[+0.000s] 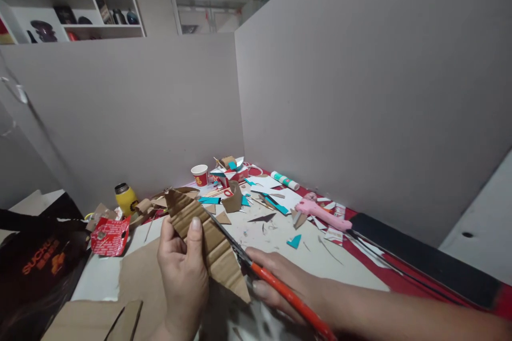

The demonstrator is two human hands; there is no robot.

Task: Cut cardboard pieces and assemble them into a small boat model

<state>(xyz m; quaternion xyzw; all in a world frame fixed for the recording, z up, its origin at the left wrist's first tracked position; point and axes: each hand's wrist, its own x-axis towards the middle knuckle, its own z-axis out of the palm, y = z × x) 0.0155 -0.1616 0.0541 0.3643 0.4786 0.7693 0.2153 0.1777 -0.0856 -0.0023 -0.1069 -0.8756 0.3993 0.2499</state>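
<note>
My left hand [182,264] pinches a corrugated cardboard piece [214,242], its thumb lying on the ribbed face. The piece tilts down to the right above the table. In my right hand [280,279] is a pair of scissors with red handles [290,290]; its fingers wrap around them. The dark blades reach up and left along the cardboard's right edge. How far apart the blades are I cannot tell. Part of the right fingers is hidden behind the handle. A larger flat cardboard sheet [138,272] lies below my left hand.
Paper scraps [294,241] and cardboard bits litter the white table surface [336,272]. A pink glue gun [324,214] with a black cord lies to the right, a glue stick [285,180] behind it. A paper cup [200,175], yellow bottle [126,200] and red wrapper [110,236] stand or lie farther left.
</note>
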